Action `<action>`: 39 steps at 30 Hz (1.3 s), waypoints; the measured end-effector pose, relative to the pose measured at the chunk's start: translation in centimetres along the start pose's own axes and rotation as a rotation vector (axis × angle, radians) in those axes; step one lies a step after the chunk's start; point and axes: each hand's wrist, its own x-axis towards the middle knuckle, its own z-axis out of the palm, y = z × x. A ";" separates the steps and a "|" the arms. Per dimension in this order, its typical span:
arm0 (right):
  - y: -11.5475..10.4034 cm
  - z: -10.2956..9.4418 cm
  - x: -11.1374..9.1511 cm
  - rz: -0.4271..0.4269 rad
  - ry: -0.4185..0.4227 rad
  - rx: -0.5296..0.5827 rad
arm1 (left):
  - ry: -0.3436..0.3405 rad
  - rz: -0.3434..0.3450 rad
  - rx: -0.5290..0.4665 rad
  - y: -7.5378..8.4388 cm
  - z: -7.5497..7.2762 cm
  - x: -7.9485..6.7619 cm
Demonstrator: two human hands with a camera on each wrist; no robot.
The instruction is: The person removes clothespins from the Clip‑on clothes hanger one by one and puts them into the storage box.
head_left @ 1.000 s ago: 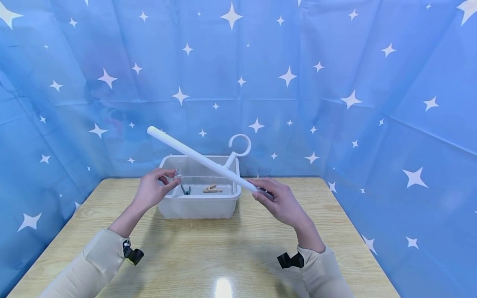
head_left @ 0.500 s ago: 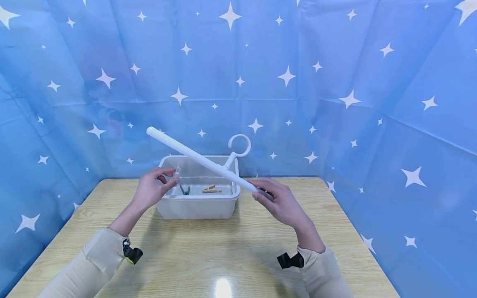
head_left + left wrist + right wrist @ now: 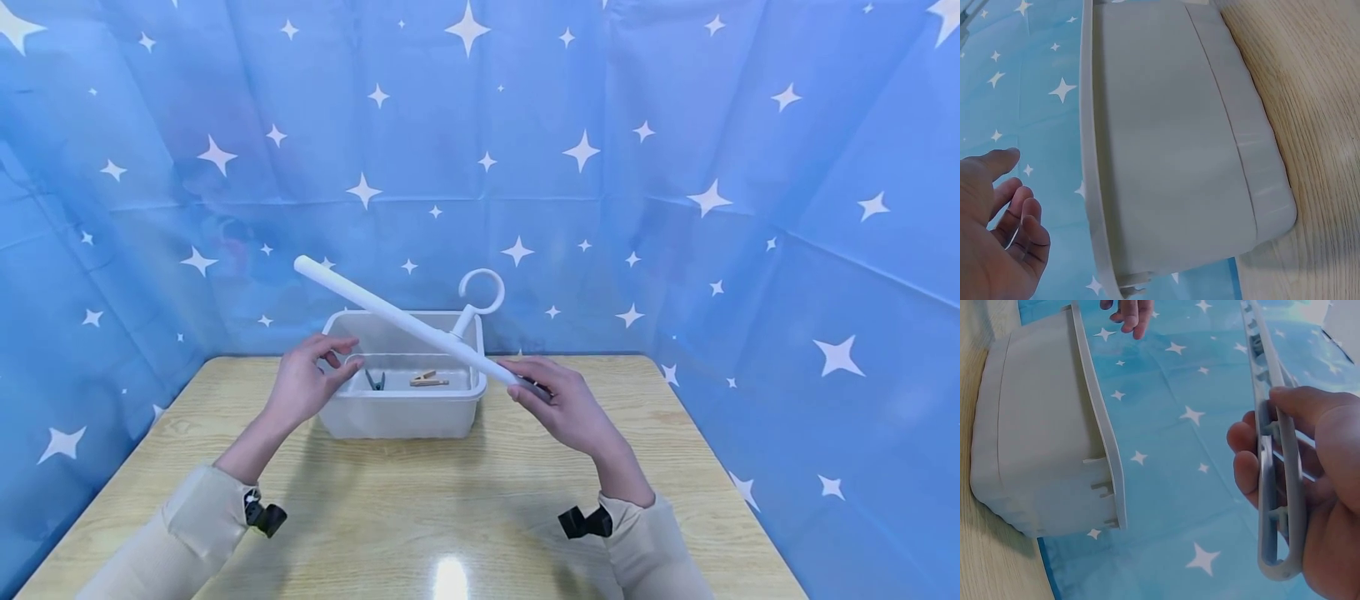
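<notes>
My right hand (image 3: 562, 408) grips one end of a white plastic clothes hanger (image 3: 405, 321), which slants up to the left across the bin. The hanger's ring-shaped hook (image 3: 501, 292) points upward; in the right wrist view its arm is a hollow ribbed frame. My left hand (image 3: 303, 379) hovers over the left rim of a white plastic bin (image 3: 401, 417). Thumb and forefinger stand apart, and the left wrist view shows nothing between the fingertips (image 3: 1009, 159). Inside the bin lie a dark green clip (image 3: 375, 381) and a wooden clothespin (image 3: 429, 380).
The bin stands at the back of a wood-grain table (image 3: 390, 517). Behind and beside the table hang blue curtains (image 3: 420, 150) with white stars.
My left thumb and fingers have let go of a small pale thing, blurred below the fingertips half a second ago and now out of sight. The right hand holds the hanger in the same place.
</notes>
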 end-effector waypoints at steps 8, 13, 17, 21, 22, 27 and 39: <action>-0.1 -0.1 0.1 0.000 -0.001 -0.006 | 0.051 0.080 0.020 1.5 -0.3 -0.6; -0.1 -0.1 0.1 0.004 -0.005 -0.010 | 0.079 0.130 0.049 2.6 -0.4 -0.9; -0.1 -0.1 0.0 0.007 -0.009 -0.018 | 0.104 0.188 0.056 3.6 -0.5 -1.1; -0.2 0.0 0.0 0.010 -0.011 -0.019 | 0.129 0.250 0.048 4.5 -0.6 -1.3; -0.2 0.0 0.0 0.011 -0.012 -0.017 | 0.136 0.266 0.046 4.6 -0.6 -1.4; -0.2 0.1 0.0 0.015 -0.020 -0.004 | 0.180 0.361 0.051 5.2 -0.5 -1.5; -0.3 0.1 0.1 0.004 -0.030 0.009 | 0.331 0.616 0.085 7.4 -1.0 -1.3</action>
